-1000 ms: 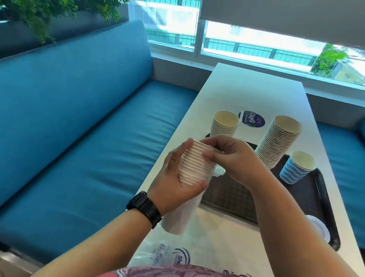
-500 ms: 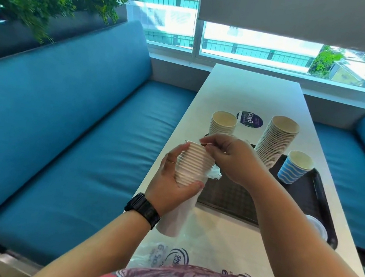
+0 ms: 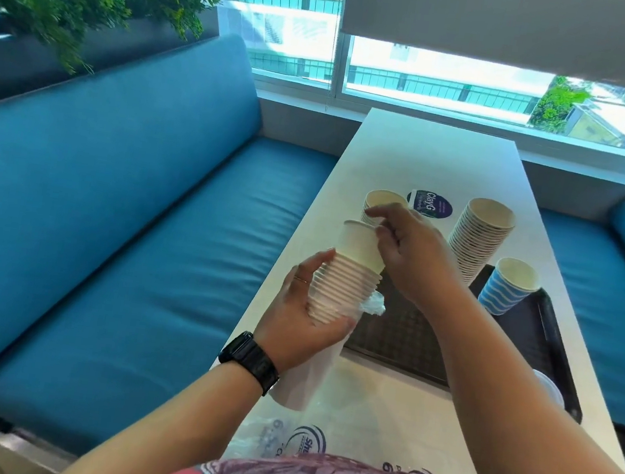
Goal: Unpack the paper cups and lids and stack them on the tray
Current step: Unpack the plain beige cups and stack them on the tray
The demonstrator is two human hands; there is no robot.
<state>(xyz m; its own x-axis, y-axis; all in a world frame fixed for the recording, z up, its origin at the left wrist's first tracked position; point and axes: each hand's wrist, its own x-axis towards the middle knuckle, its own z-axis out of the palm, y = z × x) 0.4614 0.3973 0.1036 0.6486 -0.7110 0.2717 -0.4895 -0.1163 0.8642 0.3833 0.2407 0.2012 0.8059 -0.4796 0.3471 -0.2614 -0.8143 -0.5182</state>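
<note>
A nested sleeve of white paper cups (image 3: 339, 289) is gripped by the left hand (image 3: 303, 316), fingers wrapped round its ribbed upper part, the lower length sheathed in clear plastic wrap (image 3: 308, 372) that trails down toward the wrist. The sleeve's long axis is tilted, mouth end up and away from the body, base end down and near. At that mouth end a single white paper cup (image 3: 360, 243) is half drawn out, pinched at its rim and wall by the right hand (image 3: 412, 259), which is the nearer hand to everything waiting beyond. Just past the right hand's knuckles a short stack of cream paper cups (image 3: 378, 202) is partly hidden, so whether it is touched cannot be told. Further to the right of that hand a tall leaning stack of cream paper cups (image 3: 481, 240) is seen, and beside it a blue-and-white striped paper cup (image 3: 508, 288), on the black plastic tray (image 3: 544, 345) lying directly beneath and beyond the right forearm. A white lid-like disc (image 3: 547, 386) is glimpsed at the tray's near right corner, mostly hidden by the arm. The pull is judged to run along the sleeve's axis, up and away, then a short carry rightward to the tray; a crooked pull could bring several cups at once.
</note>
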